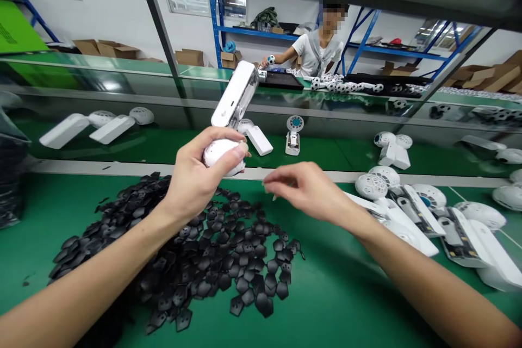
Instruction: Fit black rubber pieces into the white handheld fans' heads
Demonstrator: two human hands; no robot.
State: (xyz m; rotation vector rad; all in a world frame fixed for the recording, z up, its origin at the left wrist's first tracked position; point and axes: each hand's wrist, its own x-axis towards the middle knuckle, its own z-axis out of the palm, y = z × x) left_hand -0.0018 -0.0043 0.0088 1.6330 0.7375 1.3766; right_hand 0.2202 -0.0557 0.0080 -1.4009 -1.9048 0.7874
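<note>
A white plastic device [234, 95] with a long body and a rounded head is gripped at its head by my left hand [199, 168], thumb on one side and fingers around the other. The long body points up, its open side facing right. Just to the right, my right hand [304, 187] hovers over the green table with fingers curled and the thumb near the fingertips. Whether something small is between them cannot be made out. Below both hands lies a wide pile of small black pentagonal pieces [220, 250].
More white devices [424, 212] lie at the right of the green table [326, 293]. Others [116, 129] rest on the green belt [183, 147] beyond a pale rail. A dark plastic bag [10, 168] is at far left. Across the line, a person [320, 51] works.
</note>
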